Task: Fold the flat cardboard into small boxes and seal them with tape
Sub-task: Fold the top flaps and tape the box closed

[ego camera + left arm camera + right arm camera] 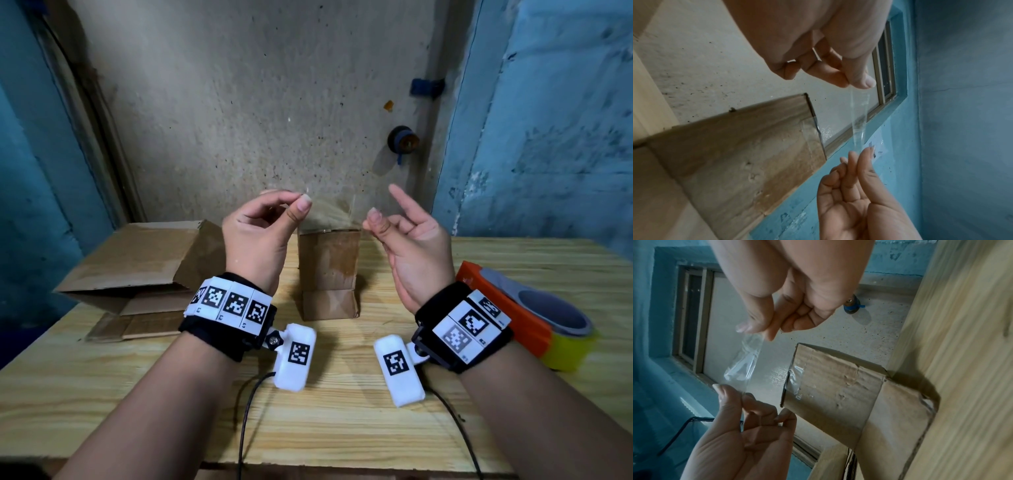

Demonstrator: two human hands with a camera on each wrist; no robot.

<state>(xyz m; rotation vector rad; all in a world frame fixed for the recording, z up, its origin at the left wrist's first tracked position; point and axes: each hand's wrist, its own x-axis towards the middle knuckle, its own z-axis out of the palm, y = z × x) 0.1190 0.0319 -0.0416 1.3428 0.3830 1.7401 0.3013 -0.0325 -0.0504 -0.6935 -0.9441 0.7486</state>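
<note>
A strip of clear tape (337, 212) is stretched in the air between my hands, just above a small brown cardboard box (329, 270) that stands upright on the wooden table (308, 428). My left hand (298, 202) pinches the strip's left end between thumb and fingertip. My right hand (372, 221) pinches the right end, one finger pointing up. In the right wrist view the tape (744, 363) runs from my right hand (757, 333) to my left hand (735, 394). A piece of tape sits over the top edge of the box (838, 386).
A larger, partly folded cardboard piece (137, 263) lies at the table's back left, over flat pieces. At the right edge are tape rolls (555, 318), grey, orange and yellow. Cables trail off the table's front. A concrete wall stands close behind the box.
</note>
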